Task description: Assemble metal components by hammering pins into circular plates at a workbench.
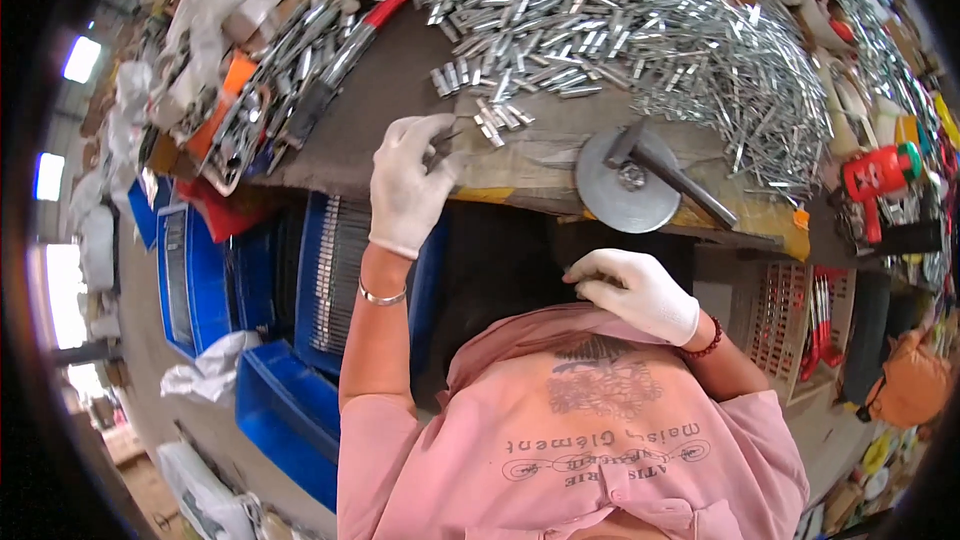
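Shiny, slender metal cylinders [580, 30] heap up beyond both fabric-gloved hands, a few near the left hand [410, 185], its thumb and fingers parted; I can't tell whether the right hand [638, 295] grips anything.

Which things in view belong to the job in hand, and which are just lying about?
Probably part of the job, being nearest the white-gloved left hand and white-gloved right hand:
heaped small silver metal cylinders
round flat grey metal disc
dark grey metal hammer on the disc

Probably just lying about:
red container with a green cap
crumpled white sheeting
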